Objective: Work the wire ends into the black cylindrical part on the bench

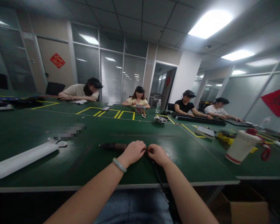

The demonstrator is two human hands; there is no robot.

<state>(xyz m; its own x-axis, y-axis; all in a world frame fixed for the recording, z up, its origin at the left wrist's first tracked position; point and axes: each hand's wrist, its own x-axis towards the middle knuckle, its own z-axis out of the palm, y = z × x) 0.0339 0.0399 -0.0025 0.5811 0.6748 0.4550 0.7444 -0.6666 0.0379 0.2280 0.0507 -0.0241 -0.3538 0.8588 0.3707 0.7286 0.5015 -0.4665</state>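
Note:
On the green table [84, 168] lies a dark cylindrical tool [113, 146] with a metal tip pointing left. My left hand [134, 152], with a pale bangle at the wrist, rests over the tool's right end, its fingers curled. My right hand [157, 154] is close beside it, fingertips pinched together near the left fingertips. A dark cable [156, 171] runs from beneath my right hand down over the table's front edge. What the fingertips hold between them is too small and hidden to make out.
A long white object [25, 158] lies at the left. A metal bowl [160, 120] and bottle [158, 106] stand ahead. At the right are a large cup [240, 147] and yellow items [225, 137]. Several people sit across the table. An open cardboard box [249, 211] is below right.

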